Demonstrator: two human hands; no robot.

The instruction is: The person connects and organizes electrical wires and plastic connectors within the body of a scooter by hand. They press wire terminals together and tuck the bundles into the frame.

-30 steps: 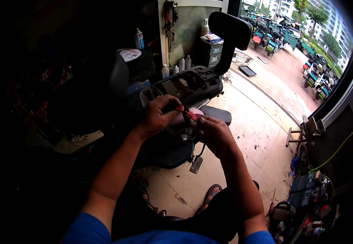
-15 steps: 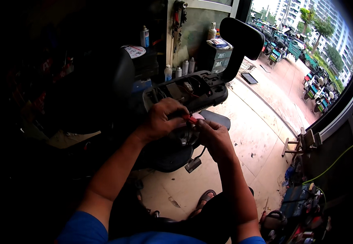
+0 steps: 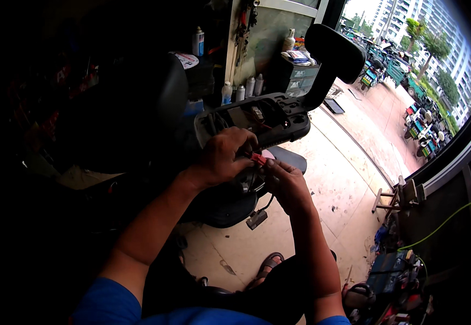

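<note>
Person's left hand [image 3: 227, 154] raised, back upward, fingers curled toward thumb in a pinch. Right hand [image 3: 287, 181] just beside it, slightly lower, thumb and fingertips pinched. Both forearms [image 3: 165, 208] bare, angled inward, converging at the hands.

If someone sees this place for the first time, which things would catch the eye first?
Probably the small bright red plastic piece near the centre, held between the bare left hand and the bare right hand. Just beyond them is an open-topped black plastic housing, with a black padded backrest at its right end. At upper right, parked black and white scooters stand in bright daylight.
</note>
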